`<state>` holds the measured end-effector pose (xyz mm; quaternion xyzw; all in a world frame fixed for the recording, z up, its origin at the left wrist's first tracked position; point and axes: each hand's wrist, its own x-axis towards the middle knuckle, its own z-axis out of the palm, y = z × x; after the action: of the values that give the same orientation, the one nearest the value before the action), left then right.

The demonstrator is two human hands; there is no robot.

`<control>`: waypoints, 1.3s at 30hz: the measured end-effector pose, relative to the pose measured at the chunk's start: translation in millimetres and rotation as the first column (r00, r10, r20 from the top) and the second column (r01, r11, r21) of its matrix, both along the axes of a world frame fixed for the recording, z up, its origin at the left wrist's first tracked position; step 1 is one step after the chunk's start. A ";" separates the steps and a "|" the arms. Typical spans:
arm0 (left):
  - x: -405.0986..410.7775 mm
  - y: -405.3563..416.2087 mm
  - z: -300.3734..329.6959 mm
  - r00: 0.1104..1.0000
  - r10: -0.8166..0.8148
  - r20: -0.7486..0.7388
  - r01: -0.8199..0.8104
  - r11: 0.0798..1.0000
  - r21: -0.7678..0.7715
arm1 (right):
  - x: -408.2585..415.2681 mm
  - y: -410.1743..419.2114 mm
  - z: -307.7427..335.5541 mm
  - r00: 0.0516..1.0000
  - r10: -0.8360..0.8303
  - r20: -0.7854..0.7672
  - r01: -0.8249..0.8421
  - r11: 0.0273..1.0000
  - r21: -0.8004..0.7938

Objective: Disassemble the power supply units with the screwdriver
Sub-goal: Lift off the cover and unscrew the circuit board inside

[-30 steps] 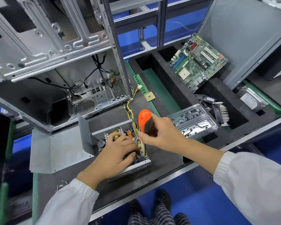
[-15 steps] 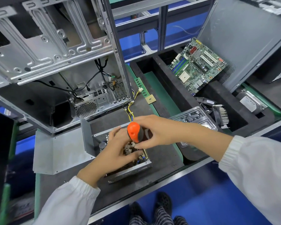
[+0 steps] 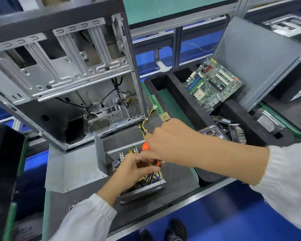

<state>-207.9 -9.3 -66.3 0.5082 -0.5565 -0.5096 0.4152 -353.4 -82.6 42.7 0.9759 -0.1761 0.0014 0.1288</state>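
An opened power supply unit [image 3: 146, 187] lies on the dark mat near the front edge, its circuit board and wires exposed. My right hand [image 3: 170, 141] grips an orange-handled screwdriver [image 3: 149, 154] from above, over the unit. My left hand [image 3: 137, 171] reaches into the unit, fingers curled around the screwdriver's lower part beside the board; the tip is hidden. The unit's grey metal cover [image 3: 71, 169] lies open to the left.
An empty computer case [image 3: 63, 80] stands behind the unit with yellow wires [image 3: 142, 126] trailing out. A black foam tray [image 3: 186, 105] on the right holds a motherboard [image 3: 212, 84], a heatsink [image 3: 240, 134] and a drive. Loose screws [image 3: 72, 206] lie at front left.
My right hand has swung the screwdriver down and left over the unit. My left hand has lifted off the board and closed around the tool's lower part. The camera tilted up.
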 end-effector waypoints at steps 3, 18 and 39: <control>-3.8 -1.9 0.3 0.999 0.026 0.041 -0.027 1.000 0.007 | 0.9 -0.2 0.4 0.995 -0.014 -0.100 0.021 0.997 0.069; -16.8 -10.8 23.7 0.999 -0.038 -0.006 0.038 0.999 -0.005 | 6.9 6.3 27.7 0.966 -0.019 -0.260 0.031 0.999 0.043; -17.3 -12.4 24.3 0.991 -0.058 0.124 0.044 0.993 0.111 | 10.3 5.7 31.7 0.956 -0.034 -0.292 0.090 0.980 0.179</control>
<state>-225.1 -21.7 -42.0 0.5469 -0.5662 -0.5160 0.3377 -343.1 -76.9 74.5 0.9675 -0.1854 -0.1613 0.0590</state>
